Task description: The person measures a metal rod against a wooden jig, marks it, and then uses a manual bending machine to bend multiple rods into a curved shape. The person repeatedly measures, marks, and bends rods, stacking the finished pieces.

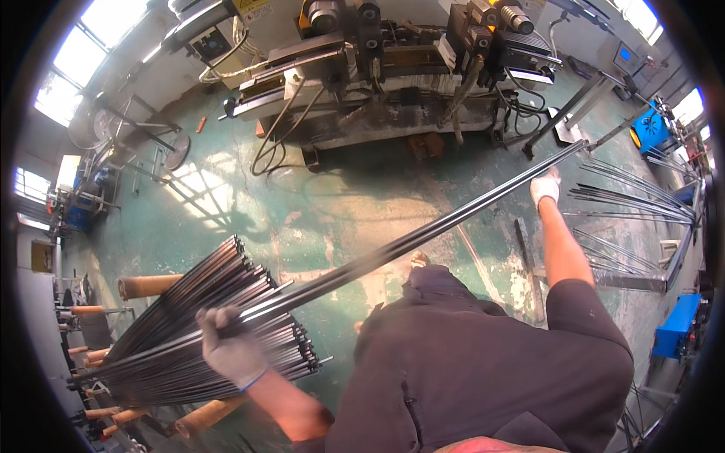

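Note:
A few long, slim metal tubes point(408, 245) slant across my front, from the pile at lower left to the upper right. My left hand point(232, 351), in a pale work glove, has its fingers curled over them above the pile. Close to their far end, my right hand point(545, 189), also gloved, is closed against their near side; its fingertips are partly hidden. Under the left hand lies a big fanned pile of dark metal tubes point(291, 343), their ends facing right.
Brown padded rack arms point(151, 285) stick out around the pile. A large machine point(332, 128) with hanging cables stands ahead. On the right, a metal frame point(634, 282) sits beside more thin tubes point(634, 202). A blue box point(677, 326) stands at the far right. The floor is green and worn.

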{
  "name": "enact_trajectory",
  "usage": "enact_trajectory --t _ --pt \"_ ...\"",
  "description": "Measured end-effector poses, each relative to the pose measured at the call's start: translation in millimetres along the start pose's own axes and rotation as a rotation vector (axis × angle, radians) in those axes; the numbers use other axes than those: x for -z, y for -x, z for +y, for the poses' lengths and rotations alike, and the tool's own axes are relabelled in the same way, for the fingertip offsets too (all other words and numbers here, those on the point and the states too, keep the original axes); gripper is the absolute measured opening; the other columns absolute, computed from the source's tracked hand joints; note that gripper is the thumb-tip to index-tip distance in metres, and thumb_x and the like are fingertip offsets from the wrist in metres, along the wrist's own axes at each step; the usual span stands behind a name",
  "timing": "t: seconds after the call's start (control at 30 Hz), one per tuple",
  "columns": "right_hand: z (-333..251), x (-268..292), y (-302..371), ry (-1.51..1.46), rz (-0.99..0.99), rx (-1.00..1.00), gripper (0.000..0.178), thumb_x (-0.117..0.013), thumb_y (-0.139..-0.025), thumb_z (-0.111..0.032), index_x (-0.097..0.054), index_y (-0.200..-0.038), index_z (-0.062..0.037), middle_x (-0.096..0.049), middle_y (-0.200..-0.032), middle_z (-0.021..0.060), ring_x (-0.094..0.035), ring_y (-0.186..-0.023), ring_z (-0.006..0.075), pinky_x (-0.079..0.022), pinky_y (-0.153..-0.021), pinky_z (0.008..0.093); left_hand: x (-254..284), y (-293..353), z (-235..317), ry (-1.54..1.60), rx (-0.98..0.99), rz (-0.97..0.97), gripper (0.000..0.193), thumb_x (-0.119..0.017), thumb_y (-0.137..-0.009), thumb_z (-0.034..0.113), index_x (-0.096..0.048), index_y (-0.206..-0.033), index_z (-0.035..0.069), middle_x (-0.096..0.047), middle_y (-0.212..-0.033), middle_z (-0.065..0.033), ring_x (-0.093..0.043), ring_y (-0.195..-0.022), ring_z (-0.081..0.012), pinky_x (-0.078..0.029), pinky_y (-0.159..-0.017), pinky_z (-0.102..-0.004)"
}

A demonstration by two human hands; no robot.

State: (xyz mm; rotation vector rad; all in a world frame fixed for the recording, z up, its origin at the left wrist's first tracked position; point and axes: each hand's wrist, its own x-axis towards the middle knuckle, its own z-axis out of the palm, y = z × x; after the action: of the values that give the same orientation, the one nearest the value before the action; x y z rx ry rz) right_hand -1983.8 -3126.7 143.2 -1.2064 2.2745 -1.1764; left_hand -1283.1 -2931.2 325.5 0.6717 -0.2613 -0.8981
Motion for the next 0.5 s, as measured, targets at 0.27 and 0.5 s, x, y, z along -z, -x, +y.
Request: enact_trajectory --t 0.27,0.5 --pt "-157 -96 53 -1.553 -0.688 -0.669 0.017 -0.066 -0.101 -0.016 -0.07 -0.11 -0.0024 -0.075 -0.115 0.016 -0.07 -0.112 0.0338 -0.057 -0.104 0.053 -146 -61 -126 0.056 0.249 -0.166 0.019 -0.07 -0.101 0.012 -0.067 -0.119 0.005 -0.07 -0.095 -0.0073 -0.066 -0.096 -0.0271 -0.043 -0.115 -0.053" --pt "-114 -113 -59 -1.427 -0.259 -0.547 0.022 -0.071 -0.103 -0.028 -0.07 -0.112 -0.0083 -0.076 -0.108 0.0058 -0.073 -0.107 0.0251 -0.06 -0.095 0.0413 -171 -213 -54 -0.057 0.015 -0.408 0.037 -0.072 -0.101 0.022 -0.062 -0.131 0.001 -0.065 -0.111 -0.0082 -0.064 -0.105 -0.0262 -0.048 -0.113 -0.0489"
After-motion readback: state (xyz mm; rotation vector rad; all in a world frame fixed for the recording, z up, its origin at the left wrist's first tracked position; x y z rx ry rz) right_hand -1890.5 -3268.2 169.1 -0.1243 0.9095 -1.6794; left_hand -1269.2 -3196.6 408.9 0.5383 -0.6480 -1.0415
